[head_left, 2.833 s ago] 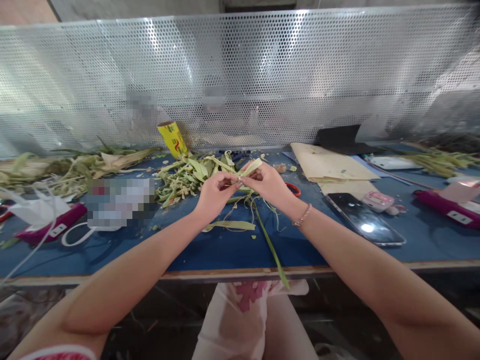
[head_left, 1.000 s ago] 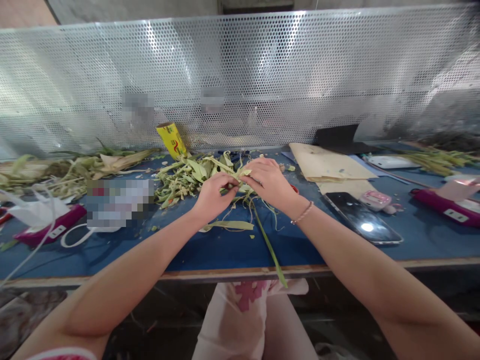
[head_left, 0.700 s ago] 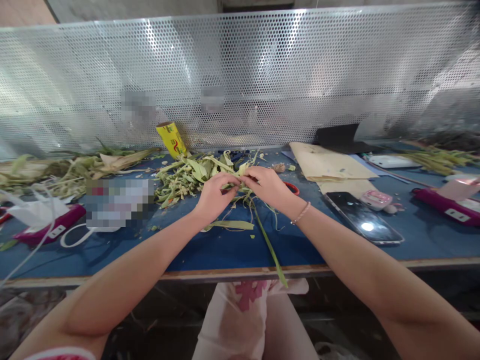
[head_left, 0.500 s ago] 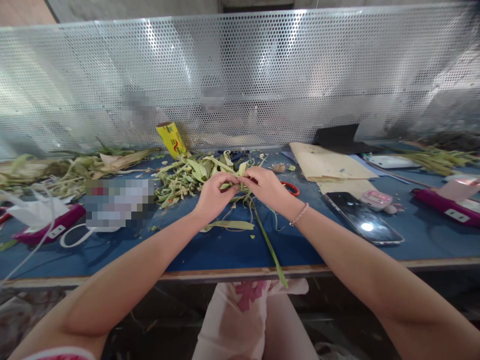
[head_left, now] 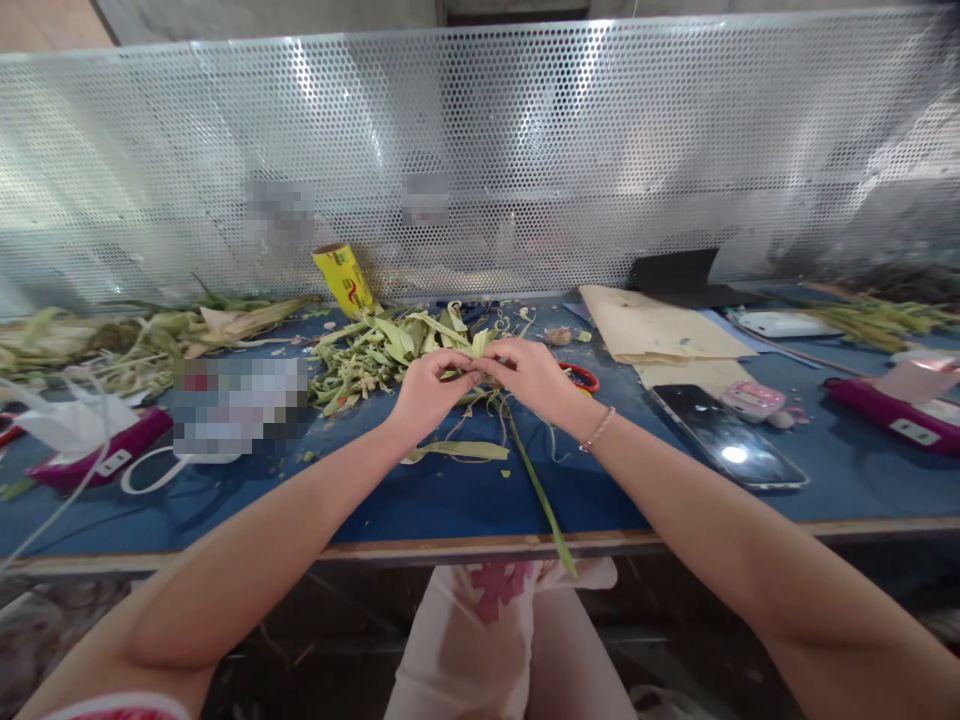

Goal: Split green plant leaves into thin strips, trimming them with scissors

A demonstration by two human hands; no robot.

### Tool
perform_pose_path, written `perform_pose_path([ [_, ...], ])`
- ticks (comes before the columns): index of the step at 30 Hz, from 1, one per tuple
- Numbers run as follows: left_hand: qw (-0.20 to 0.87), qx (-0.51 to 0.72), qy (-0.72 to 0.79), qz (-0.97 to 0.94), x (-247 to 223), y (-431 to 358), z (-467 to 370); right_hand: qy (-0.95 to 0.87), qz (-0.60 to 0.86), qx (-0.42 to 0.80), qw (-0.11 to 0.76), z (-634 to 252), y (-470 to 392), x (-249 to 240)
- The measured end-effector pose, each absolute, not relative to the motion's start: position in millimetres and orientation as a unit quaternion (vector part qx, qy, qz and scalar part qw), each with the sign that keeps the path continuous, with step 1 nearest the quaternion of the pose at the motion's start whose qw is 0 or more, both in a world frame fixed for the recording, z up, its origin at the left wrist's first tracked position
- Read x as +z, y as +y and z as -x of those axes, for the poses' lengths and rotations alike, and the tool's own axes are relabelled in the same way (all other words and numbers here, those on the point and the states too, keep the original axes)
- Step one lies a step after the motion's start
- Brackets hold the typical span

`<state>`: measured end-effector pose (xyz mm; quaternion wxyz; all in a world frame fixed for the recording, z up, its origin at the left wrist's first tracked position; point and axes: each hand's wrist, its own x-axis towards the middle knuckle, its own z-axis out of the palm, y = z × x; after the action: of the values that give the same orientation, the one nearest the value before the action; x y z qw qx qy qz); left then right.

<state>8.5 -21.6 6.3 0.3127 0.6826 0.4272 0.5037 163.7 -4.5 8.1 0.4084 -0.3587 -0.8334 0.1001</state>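
Note:
My left hand (head_left: pixel 433 392) and my right hand (head_left: pixel 536 377) meet over the middle of the table, fingertips pinched together. Between them a pale green leaf (head_left: pixel 481 342) pokes up above the fingers; the rest of it is hidden. Left of and behind the hands spreads a heap of green leaves and stalks (head_left: pixel 375 352). A long narrow green blade (head_left: pixel 541 492) runs from below my right hand over the table's front edge. One loose leaf (head_left: pixel 466 451) lies flat nearer to me. Partly hidden behind my right hand is a red loop handle (head_left: pixel 585 378).
A yellow tube (head_left: pixel 345 278) leans at the back against a perforated metal screen (head_left: pixel 510 140). On the right lie a phone (head_left: pixel 727 437), a pink case (head_left: pixel 752 399) and brown paper (head_left: pixel 667 325). Purple tissue holders (head_left: pixel 885 412) stand at both sides; more leaves (head_left: pixel 120 350) lie far left.
My hands stay in nearly the same place, with only slight finger movement and the right wrist a touch lower. The things on the table have not moved.

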Motion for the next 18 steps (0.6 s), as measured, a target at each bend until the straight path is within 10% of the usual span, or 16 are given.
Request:
perform_pose_path([
  [18, 0.362, 0.538, 0.460, -0.607, 4.5, -12.5, -5.2, -0.770, 0.380, 0.280, 0.431, -167.2, -2.7, 14.4],
])
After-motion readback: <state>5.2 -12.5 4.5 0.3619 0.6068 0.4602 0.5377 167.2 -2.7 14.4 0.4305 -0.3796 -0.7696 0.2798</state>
